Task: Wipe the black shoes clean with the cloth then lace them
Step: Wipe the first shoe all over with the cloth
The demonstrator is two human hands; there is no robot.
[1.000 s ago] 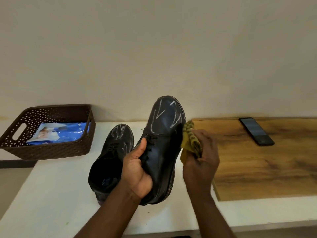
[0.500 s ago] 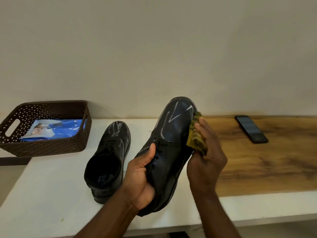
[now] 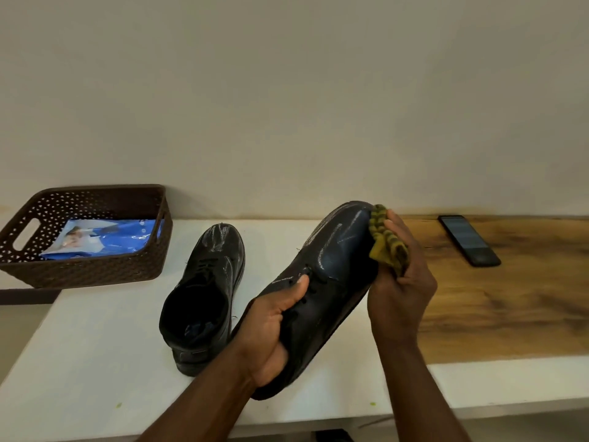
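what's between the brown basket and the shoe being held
In the head view, the second black shoe stands on the white table between the basket and the held shoe.

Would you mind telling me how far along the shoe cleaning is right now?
Nothing looks finished. In hand: the left hand grips the held shoe while the right hand presses the yellow cloth to its toe, still streaked white. Left: the other shoe on the table, also streaked, then lacing both.
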